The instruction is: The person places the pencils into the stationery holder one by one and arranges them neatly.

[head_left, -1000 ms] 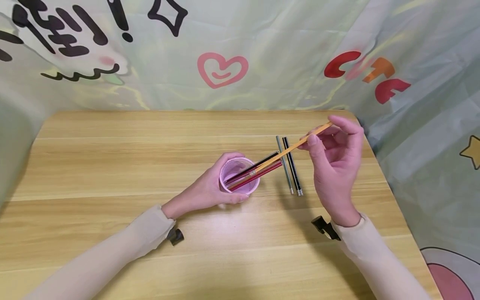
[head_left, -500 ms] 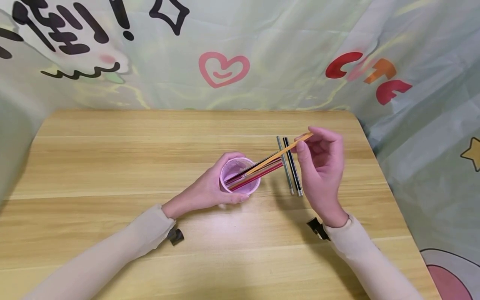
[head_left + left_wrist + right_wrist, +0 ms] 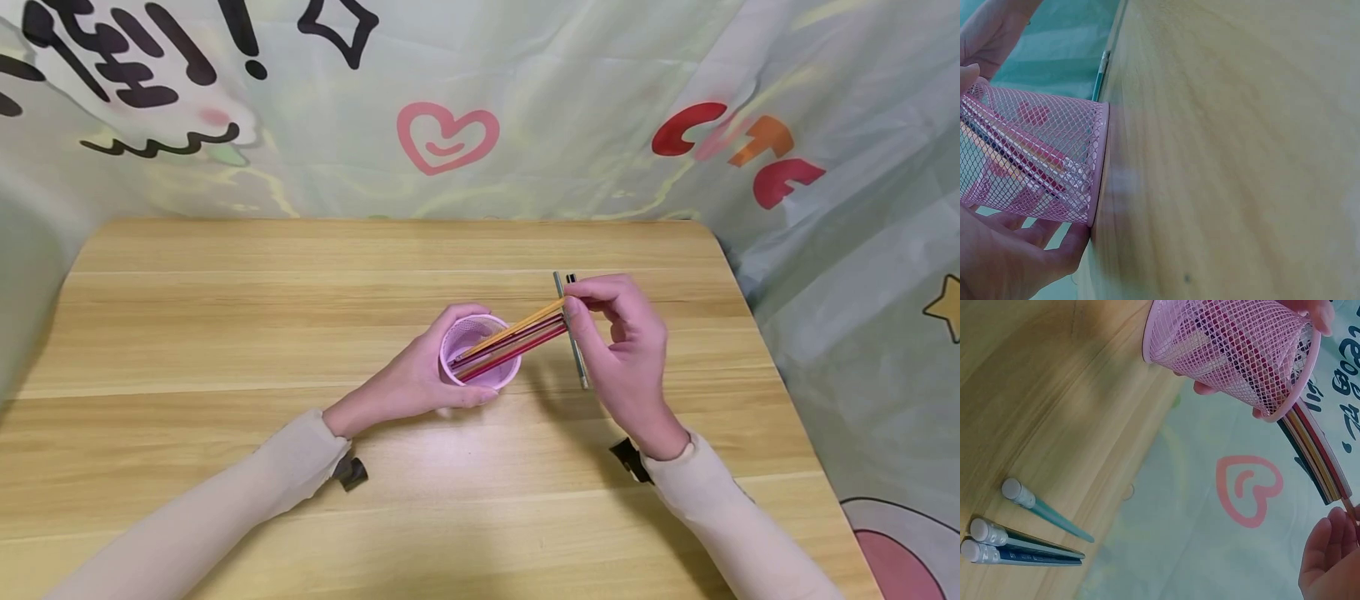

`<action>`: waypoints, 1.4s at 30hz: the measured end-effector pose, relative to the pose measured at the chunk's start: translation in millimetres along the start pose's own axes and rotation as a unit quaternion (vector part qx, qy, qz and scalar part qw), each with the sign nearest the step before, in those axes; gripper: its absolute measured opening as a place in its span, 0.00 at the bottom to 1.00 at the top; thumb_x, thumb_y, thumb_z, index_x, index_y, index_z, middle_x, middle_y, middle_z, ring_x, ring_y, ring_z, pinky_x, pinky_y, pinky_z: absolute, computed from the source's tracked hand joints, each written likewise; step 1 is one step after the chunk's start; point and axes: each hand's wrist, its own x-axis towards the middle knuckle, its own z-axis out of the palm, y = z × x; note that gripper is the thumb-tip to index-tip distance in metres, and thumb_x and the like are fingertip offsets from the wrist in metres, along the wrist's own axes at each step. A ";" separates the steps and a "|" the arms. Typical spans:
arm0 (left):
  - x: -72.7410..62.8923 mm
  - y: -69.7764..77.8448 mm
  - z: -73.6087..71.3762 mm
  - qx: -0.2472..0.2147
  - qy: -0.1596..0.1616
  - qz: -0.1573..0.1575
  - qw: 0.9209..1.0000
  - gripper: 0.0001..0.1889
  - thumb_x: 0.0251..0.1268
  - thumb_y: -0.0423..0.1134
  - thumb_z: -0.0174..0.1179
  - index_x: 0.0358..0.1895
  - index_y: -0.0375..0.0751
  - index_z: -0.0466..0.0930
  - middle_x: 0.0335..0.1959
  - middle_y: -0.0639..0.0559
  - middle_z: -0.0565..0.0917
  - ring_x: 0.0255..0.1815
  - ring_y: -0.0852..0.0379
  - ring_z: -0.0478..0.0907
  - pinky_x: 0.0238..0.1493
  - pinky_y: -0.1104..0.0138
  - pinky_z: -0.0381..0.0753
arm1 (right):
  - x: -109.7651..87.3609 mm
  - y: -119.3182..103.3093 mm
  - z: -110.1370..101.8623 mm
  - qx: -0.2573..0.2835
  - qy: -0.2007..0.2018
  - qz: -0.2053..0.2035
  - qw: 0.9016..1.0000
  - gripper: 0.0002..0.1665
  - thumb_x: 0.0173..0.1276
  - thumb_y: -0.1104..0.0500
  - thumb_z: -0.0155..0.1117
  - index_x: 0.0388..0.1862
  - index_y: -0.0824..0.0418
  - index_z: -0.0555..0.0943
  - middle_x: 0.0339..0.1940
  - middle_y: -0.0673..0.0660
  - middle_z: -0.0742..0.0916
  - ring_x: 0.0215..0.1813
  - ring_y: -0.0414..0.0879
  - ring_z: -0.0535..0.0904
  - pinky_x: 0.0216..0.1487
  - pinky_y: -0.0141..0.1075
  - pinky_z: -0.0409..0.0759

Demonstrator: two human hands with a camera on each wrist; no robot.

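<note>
My left hand (image 3: pixel 408 375) grips a pink mesh pencil cup (image 3: pixel 1041 156) around its side, with the base close to the tabletop. Several pencils (image 3: pixel 517 354), dark and red, lean in the cup and stick out over its rim toward the right. An orange pencil (image 3: pixel 517 327) slants in beside them, its eraser end inside the cup. My right hand (image 3: pixel 626 354) pinches its outer end between thumb and fingertips. Beneath the right hand lie loose pencils: a green one (image 3: pixel 1050 515) and two dark ones (image 3: pixel 1035 550) with white erasers, partly hidden in the head view.
The light wooden table (image 3: pixel 225 317) carries the cup and the loose pencils. A printed curtain (image 3: pixel 547 125) hangs behind the far edge and along the right side. Black straps (image 3: pixel 350 472) show at both wrists.
My right hand has moved left and slightly down, sliding the orange pencil deeper into the cup beside the others. The left hand and the cup have stayed in place.
</note>
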 end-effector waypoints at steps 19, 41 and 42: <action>-0.3 0.9 1.0 0.005 0.000 -0.002 1.000 0.49 0.59 0.38 0.84 0.81 0.51 0.64 0.70 0.56 0.79 0.70 0.52 0.77 0.69 0.50 0.78 | 12.8 -6.0 -2.5 -0.082 -0.067 0.003 0.994 0.10 0.72 0.76 0.71 0.49 0.68 0.91 0.44 0.58 0.92 0.51 0.49 0.86 0.58 0.39 0.82; 1.3 1.0 0.7 -0.002 0.001 0.004 1.000 0.49 0.58 0.34 0.85 0.80 0.51 0.65 0.69 0.56 0.80 0.70 0.54 0.77 0.71 0.49 0.76 | 7.3 -9.0 -8.7 -0.081 -0.063 0.062 0.993 0.11 0.70 0.77 0.73 0.46 0.65 0.93 0.41 0.55 0.90 0.46 0.46 0.83 0.53 0.34 0.81; 1.5 0.9 0.8 -0.003 0.000 0.005 1.000 0.49 0.58 0.34 0.85 0.80 0.50 0.65 0.69 0.56 0.80 0.70 0.54 0.77 0.71 0.49 0.76 | 6.8 -9.0 -8.8 -0.084 -0.061 0.069 0.992 0.12 0.70 0.77 0.74 0.45 0.64 0.93 0.40 0.54 0.90 0.46 0.46 0.83 0.51 0.33 0.80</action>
